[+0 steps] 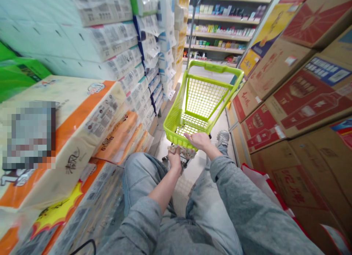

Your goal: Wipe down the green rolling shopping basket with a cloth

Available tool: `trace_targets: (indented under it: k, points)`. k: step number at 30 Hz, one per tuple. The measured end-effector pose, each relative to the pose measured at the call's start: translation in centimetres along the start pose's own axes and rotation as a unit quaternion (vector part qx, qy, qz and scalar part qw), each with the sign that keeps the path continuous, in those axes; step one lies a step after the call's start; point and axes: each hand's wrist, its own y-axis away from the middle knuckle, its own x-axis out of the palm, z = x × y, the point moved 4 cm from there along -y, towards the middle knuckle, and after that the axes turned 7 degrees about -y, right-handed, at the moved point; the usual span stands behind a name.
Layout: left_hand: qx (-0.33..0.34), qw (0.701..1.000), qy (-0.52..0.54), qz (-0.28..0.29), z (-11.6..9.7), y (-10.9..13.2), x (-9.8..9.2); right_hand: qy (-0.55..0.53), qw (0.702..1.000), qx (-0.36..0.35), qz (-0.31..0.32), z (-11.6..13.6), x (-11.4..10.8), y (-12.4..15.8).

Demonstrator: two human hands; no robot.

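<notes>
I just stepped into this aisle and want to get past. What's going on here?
A person is in a narrow shop aisle behind a green cart. Their right hand grips its near rim. The left hand, just below, holds a patterned cloth. Tissue paper packs are stacked on the left and cardboard boxes on the right, with stocked shelves at the far end.

I see a shopping cart (205, 97) made of smooth, shiny green plastic. The patterned cloth (189, 151) in my left hand (175, 159) looks soft and matt. My grey sleeves (247, 203) are fuzzy cloth, and my jeans (140, 174) look rough and faded. The tissue packs (90, 115) have shiny, crinkly plastic wrap. The cardboard boxes (302, 97) look dull and papery, with smooth printed labels.
</notes>
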Motion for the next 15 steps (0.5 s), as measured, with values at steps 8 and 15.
trace_targets:
  k: [8, 15]
  points:
    - [0.068, 0.995, -0.063, 0.046, -2.1, -1.5, -0.4, 0.013, 1.000, -0.008, 0.002, 0.2, -0.3, 0.1]
    - [0.108, 0.990, -0.084, 0.041, -4.4, -2.6, -0.5, 0.019, 1.000, -0.012, -0.006, 0.2, -0.4, 0.2]
